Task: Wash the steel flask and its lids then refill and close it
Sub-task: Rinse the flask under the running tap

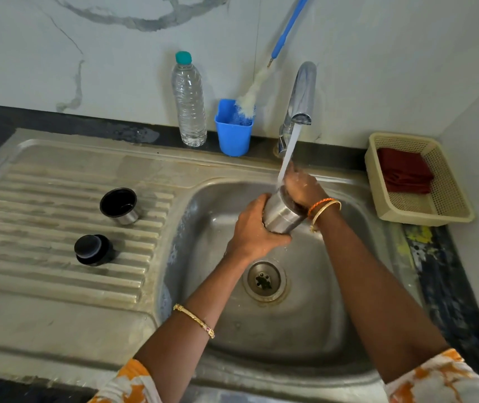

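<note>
Under the running tap [300, 94], your left hand [254, 228] has its fingers curled round the lower body of the steel flask [283, 213], holding it tilted over the sink basin [334, 286], while your right hand [302, 186] wraps over the flask's top end in the stream of water. Out on the ribbed drainboard [43, 228] to your left, the cup lid [119, 205] sits mouth up and the black stopper [93, 250] lies just in front of it, both apart from the flask. Behind the sink stand a plastic bottle [189, 103] and a blue holder [233, 129] with a bottle brush [261, 80]; a basket [436, 205] with a red cloth [404, 171] sits at the right.
</note>
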Action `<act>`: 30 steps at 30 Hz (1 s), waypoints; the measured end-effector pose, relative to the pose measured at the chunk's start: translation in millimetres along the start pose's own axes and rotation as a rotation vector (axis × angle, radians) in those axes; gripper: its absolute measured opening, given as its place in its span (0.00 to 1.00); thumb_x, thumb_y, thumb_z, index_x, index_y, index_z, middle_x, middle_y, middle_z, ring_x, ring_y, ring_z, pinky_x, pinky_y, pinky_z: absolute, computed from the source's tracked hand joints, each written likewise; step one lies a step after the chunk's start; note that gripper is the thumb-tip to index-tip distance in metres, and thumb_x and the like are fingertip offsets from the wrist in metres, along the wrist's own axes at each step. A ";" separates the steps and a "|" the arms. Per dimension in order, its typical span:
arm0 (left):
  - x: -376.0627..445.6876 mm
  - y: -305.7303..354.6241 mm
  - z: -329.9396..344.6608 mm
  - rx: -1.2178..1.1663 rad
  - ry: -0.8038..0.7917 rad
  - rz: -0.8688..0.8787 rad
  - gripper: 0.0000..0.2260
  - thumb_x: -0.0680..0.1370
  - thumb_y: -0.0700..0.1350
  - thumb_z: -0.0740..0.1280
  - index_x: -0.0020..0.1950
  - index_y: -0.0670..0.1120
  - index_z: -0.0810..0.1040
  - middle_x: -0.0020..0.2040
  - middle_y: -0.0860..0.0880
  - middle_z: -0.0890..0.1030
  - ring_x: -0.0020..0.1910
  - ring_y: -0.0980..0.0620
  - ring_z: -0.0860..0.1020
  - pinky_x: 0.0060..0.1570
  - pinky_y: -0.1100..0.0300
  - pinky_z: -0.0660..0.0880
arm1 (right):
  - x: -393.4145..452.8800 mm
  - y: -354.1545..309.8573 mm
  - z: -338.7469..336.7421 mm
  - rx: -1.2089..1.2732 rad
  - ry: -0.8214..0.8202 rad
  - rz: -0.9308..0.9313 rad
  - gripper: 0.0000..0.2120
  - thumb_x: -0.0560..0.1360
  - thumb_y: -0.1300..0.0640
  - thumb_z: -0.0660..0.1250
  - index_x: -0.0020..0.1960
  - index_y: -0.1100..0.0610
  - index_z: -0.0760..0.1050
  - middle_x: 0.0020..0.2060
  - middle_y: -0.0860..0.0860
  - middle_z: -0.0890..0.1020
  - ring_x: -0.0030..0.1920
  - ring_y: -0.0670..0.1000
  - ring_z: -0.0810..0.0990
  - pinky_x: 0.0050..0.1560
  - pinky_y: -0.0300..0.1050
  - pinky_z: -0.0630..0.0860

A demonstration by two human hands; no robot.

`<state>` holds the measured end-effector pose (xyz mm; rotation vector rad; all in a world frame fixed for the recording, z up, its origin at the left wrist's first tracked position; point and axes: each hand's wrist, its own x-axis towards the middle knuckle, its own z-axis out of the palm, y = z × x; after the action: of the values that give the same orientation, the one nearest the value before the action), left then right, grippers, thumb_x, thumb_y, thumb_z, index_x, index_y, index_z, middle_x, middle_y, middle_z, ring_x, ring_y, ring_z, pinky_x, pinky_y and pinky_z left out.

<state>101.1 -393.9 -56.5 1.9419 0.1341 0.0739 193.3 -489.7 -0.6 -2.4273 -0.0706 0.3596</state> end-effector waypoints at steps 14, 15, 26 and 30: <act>11.7 -1.1 -3.0 -0.374 0.025 -0.222 0.21 0.73 0.37 0.73 0.63 0.46 0.71 0.50 0.58 0.78 0.46 0.66 0.79 0.42 0.74 0.74 | -30.0 -18.0 29.7 -0.263 0.075 -0.348 0.21 0.78 0.45 0.49 0.58 0.52 0.76 0.58 0.54 0.78 0.61 0.57 0.73 0.62 0.54 0.65; 15.3 1.6 -3.6 -0.521 0.026 -0.278 0.15 0.78 0.38 0.66 0.65 0.43 0.70 0.51 0.57 0.78 0.48 0.65 0.79 0.45 0.73 0.74 | -42.2 -17.5 36.1 -0.248 0.135 -0.445 0.21 0.78 0.45 0.49 0.60 0.51 0.75 0.62 0.52 0.76 0.65 0.55 0.70 0.64 0.52 0.60; 8.3 -11.3 -0.1 -1.360 0.237 -0.907 0.19 0.75 0.54 0.69 0.54 0.40 0.72 0.48 0.36 0.79 0.46 0.39 0.80 0.47 0.44 0.79 | -84.3 59.4 14.6 0.695 0.187 0.064 0.18 0.66 0.45 0.75 0.51 0.52 0.76 0.45 0.44 0.81 0.49 0.47 0.81 0.46 0.38 0.76; 0.0 -26.7 26.4 -1.416 0.149 -1.050 0.30 0.77 0.61 0.64 0.65 0.37 0.72 0.47 0.38 0.81 0.43 0.43 0.82 0.33 0.54 0.82 | -76.7 32.8 38.1 0.528 0.216 -0.171 0.23 0.66 0.52 0.78 0.56 0.50 0.71 0.45 0.41 0.81 0.45 0.35 0.79 0.45 0.28 0.74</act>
<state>102.6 -408.6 -90.9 0.3050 0.9010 -0.3118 107.7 -502.5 -31.1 -1.9057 -0.0763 0.0274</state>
